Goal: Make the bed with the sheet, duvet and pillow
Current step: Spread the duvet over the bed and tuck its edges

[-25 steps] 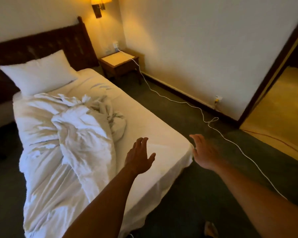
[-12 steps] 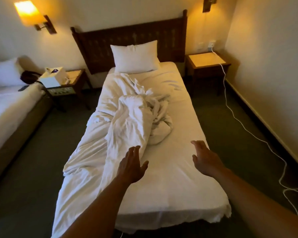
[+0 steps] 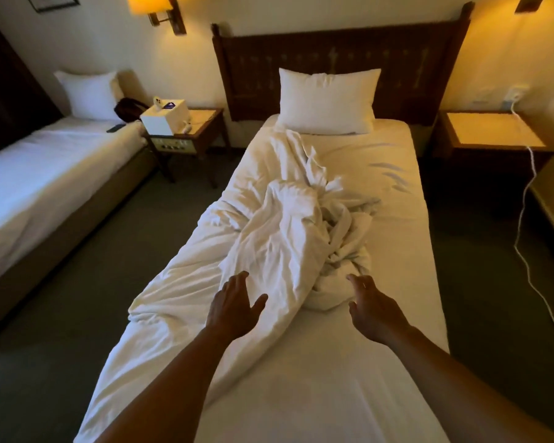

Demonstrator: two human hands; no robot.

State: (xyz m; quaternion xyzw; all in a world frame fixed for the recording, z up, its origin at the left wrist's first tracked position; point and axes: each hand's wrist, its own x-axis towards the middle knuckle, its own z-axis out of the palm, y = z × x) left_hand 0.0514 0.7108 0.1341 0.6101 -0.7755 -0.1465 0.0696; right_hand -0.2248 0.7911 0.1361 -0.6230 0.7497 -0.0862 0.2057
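Note:
A single bed (image 3: 406,251) with a white fitted sheet fills the middle of the view. A crumpled white duvet (image 3: 269,238) lies along its left half and spills over the left side. A white pillow (image 3: 328,100) leans against the dark wooden headboard (image 3: 333,49). My left hand (image 3: 234,308) hovers open just above the duvet's lower part. My right hand (image 3: 375,310) is open too, held over the sheet beside the twisted end of the duvet. Neither hand holds anything.
A second made bed (image 3: 45,174) stands at the left with a green carpet aisle between. Nightstands flank the bed, the left nightstand (image 3: 186,135) carrying a white box (image 3: 163,118). A white cable (image 3: 525,219) trails from the right nightstand (image 3: 490,132) across the floor.
My view has swung from the bed's right corner to its foot and moved closer. Both open hands have reached forward over the bed toward the duvet.

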